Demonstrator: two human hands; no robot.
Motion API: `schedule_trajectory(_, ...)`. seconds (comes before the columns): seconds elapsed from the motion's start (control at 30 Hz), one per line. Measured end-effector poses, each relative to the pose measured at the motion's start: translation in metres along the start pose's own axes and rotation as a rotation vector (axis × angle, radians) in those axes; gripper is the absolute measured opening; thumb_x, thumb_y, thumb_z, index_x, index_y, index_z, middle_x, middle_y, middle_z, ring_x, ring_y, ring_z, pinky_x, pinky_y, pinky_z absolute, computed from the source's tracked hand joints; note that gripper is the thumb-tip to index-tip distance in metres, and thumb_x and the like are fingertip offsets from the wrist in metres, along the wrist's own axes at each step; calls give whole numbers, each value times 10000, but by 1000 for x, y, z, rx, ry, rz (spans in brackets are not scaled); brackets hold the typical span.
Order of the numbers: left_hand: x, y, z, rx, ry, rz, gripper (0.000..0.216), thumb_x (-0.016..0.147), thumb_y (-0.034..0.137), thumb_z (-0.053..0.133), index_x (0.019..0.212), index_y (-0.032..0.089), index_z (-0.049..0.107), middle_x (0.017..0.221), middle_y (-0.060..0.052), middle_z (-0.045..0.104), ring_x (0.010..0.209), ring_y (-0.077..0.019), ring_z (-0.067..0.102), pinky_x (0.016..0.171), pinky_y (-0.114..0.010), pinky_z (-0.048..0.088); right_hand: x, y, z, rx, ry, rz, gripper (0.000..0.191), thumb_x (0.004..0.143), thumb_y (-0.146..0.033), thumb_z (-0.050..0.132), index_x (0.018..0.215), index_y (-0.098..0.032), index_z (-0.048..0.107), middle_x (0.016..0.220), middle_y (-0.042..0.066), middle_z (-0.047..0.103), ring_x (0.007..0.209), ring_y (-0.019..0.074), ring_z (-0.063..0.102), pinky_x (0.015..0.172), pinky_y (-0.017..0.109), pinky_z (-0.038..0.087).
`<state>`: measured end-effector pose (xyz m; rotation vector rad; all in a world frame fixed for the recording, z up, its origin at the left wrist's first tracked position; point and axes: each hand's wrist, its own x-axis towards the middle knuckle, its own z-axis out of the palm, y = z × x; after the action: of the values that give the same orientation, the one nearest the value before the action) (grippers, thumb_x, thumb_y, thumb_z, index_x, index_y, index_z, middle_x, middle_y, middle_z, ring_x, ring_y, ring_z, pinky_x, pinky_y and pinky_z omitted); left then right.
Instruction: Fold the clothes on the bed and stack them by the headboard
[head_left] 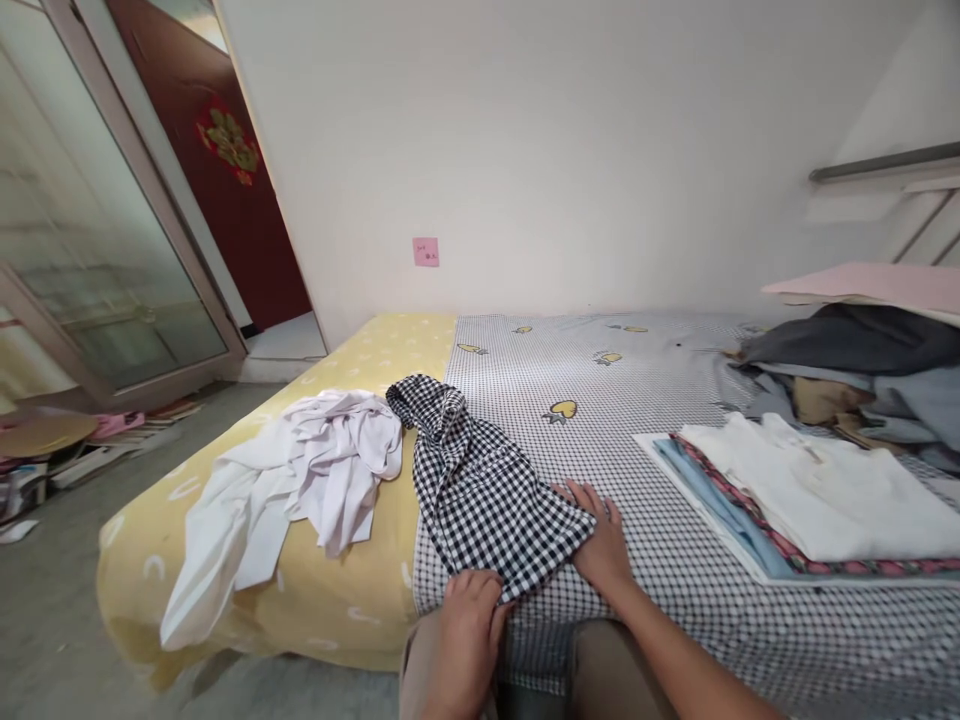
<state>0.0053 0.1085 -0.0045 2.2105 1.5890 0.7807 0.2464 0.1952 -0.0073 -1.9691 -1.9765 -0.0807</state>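
Note:
A black-and-white checkered garment (495, 490) lies on the bed in front of me, its far end bunched up and its near part spread fairly flat. My left hand (470, 625) is closed on its near edge, fingers on top of the cloth. At the right corner of the garment, my right hand (602, 540) grips the edge, its thumb hidden. Left of the garment, a crumpled heap of white clothes (341, 450) rests on the yellow sheet, one white piece hanging toward the bed's front edge.
To the right lies a stack of folded clothes with a white shirt (817, 490) on top. Behind it is a pile of dark and grey clothes (840, 345) under a pink board (870, 285). The bed (360, 350) meets a white wall (570, 150); my knees touch its front.

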Motion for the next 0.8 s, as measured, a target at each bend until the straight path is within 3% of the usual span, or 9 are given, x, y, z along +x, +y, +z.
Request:
schedule_trajectory(0.3,4,-4,2,-23,17,-61,195,957,186,507,879,249,674,979,-30,725,935,-214,608,865,-347,447,8,6,-1,239,16,54,629,987,-332,325,1610,-250,307,1628,83,409,1499,272,350,1217,558,206)
schedule_trajectory(0.37,5,-5,4,-18,27,-76,190,954,184,510,867,246,668,965,-29,727,924,-214,613,856,-343,448,8,13,-4,303,-16,-6,612,962,-340,366,1569,-264,399,1633,80,401,1509,279,336,1218,572,190)
schedule_trajectory(0.47,6,-9,9,6,34,-75,192,957,184,505,864,239,664,971,-33,734,929,-212,629,857,-338,458,4,22,-6,397,-112,-91,501,872,-351,507,1350,-290,643,1543,67,528,1466,305,407,1220,600,168)
schedule_trajectory(0.57,3,-13,13,70,80,-70,222,982,234,493,840,240,663,916,-27,728,884,-201,639,828,-329,479,-1,19,-5,495,-38,-6,384,811,-422,589,1119,-253,744,1331,108,693,1300,337,567,1171,574,303)
schedule_trajectory(0.63,0,-14,14,146,158,-18,214,988,239,491,904,255,687,939,-26,738,879,-194,651,834,-330,500,-9,8,-4,575,56,91,400,801,-530,585,987,-221,756,1149,144,752,1158,358,633,1088,548,412)
schedule_trajectory(0.7,-4,-13,15,249,262,115,229,963,224,536,1114,297,691,1096,-37,750,984,-205,670,916,-356,511,-26,-10,-6,669,93,159,455,799,-630,551,847,-220,743,991,152,760,1048,364,656,1017,534,468)
schedule_trajectory(0.8,-9,-14,17,405,448,409,512,918,219,591,1400,388,552,1337,-38,695,1235,-226,618,1080,-413,448,-67,-40,-14,901,5,218,432,770,-659,608,778,-245,733,907,119,757,975,350,674,966,496,507)
